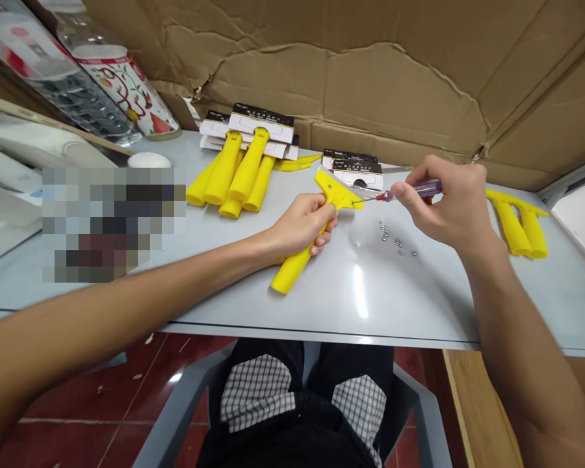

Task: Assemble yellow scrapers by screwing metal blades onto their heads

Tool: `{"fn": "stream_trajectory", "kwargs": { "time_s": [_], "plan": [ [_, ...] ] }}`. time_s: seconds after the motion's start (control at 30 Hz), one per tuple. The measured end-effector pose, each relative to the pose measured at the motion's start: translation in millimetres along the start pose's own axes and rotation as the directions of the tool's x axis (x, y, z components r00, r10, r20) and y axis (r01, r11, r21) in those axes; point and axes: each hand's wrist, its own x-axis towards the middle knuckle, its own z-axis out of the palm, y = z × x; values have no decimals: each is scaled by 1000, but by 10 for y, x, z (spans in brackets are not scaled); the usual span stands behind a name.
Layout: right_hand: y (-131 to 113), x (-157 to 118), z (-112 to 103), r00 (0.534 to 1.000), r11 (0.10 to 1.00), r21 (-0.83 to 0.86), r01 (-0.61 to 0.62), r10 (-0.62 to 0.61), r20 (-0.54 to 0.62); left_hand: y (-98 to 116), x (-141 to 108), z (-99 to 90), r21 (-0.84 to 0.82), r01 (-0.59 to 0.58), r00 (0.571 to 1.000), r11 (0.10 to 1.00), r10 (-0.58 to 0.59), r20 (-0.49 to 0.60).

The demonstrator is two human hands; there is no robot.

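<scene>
The left hand [302,224] is closed around a yellow plastic scraper [297,268] at the middle of the surface [419,305]. The right hand [443,208] pinches a purple screwdriver [424,189], its tip at the scraper's head, near small screws [389,233].

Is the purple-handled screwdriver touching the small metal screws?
Apart. The head view shows the purple-handled screwdriver at the yellow plastic scraper, a plain gap from the small metal screws.
</scene>
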Motion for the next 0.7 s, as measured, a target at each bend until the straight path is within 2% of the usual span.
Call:
{"fn": "stream_trajectory", "kwargs": {
  "time_s": [0.27, 0.5, 0.7],
  "plan": [
    [57, -94, 80, 999, 994, 108, -30, 33, -18, 39, -12, 11, 4, 30, 1000, 1000, -30, -4],
    [-50, -41, 49, 998, 998, -29, 61, -62, -33, 32, 4, 19, -3, 45, 999, 999, -45, -29],
    [-111, -71, -12, 989, 1000, 24, -11, 7, 147, 24, 8, 22, -2, 41, 999, 999, -41, -35]
  ]
}}
